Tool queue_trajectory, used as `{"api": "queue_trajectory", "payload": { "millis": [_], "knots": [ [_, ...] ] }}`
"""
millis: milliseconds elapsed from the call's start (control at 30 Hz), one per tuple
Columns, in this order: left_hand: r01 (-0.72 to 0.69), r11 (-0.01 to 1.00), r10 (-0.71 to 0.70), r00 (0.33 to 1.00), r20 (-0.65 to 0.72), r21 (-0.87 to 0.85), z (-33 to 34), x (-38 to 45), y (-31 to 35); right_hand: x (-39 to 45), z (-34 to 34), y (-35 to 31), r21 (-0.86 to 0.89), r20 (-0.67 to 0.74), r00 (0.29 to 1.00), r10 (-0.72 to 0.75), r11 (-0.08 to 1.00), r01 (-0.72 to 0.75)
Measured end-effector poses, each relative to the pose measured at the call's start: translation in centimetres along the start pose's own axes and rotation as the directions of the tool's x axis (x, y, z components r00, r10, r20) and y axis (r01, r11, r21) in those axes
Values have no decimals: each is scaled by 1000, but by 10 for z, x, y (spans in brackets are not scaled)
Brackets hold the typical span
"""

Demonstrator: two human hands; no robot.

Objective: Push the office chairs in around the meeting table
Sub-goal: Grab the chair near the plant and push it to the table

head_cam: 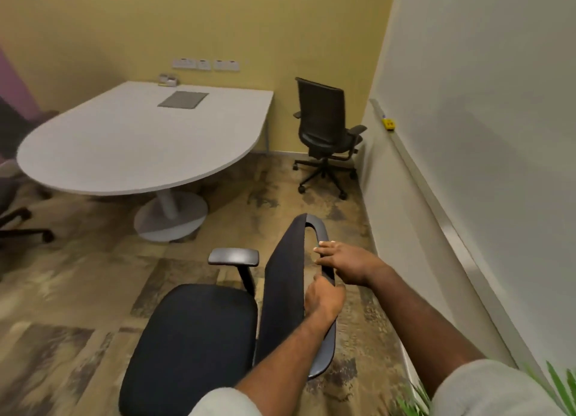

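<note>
A black office chair (199,328) stands right in front of me, its seat turned to the left and its backrest edge-on. My left hand (322,300) grips the top rim of that backrest. My right hand (346,261) holds the same rim a little farther along. The white meeting table (124,144) on a round pedestal base stands ahead to the left, well apart from this chair. A second black office chair (327,132) stands in the far right corner, away from the table. Parts of other dark chairs (12,210) show at the left edge.
A yellow wall with sockets runs behind the table. A white wall with a rail and a small yellow object (389,124) closes the right side. Green plant leaves (558,387) poke in at the bottom right. Patterned carpet lies between the chair and the table.
</note>
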State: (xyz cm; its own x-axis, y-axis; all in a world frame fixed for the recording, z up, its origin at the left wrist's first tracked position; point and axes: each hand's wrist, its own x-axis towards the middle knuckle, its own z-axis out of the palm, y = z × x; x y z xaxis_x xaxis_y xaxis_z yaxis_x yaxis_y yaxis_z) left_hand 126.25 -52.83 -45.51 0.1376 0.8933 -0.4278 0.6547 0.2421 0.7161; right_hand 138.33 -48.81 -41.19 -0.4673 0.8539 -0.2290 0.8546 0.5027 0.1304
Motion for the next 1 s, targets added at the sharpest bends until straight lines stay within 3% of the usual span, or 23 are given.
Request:
{"api": "queue_trajectory", "payload": {
  "millis": [100, 133, 333, 667, 833, 1000],
  "knots": [
    [61, 998, -61, 997, -41, -3, 7, 0, -4, 18, 0, 7, -62, 48, 989, -138, 988, 141],
    [114, 993, -114, 989, -95, -11, 10, -4, -7, 30, 1, 8, -92, 57, 968, -243, 965, 248],
    [108, 989, -75, 954, -291, 100, 30, -12, -12, 49, 6, 14, -150, 122, 919, -375, 908, 391],
    [100, 980, -57, 968, -246, 170, 19, -2, -32, 59, 32, 8, -232, 60, 930, -363, 901, 367],
    [49, 972, 0, 978, -211, 228, -3, -1, -43, 61, 37, 1, -153, -2, 953, -303, 942, 300],
    [-56, 954, 80, 994, -72, 295, -45, -3, -63, 67, 35, -24, -29, -64, 974, -219, 976, 218]
  ]
}}
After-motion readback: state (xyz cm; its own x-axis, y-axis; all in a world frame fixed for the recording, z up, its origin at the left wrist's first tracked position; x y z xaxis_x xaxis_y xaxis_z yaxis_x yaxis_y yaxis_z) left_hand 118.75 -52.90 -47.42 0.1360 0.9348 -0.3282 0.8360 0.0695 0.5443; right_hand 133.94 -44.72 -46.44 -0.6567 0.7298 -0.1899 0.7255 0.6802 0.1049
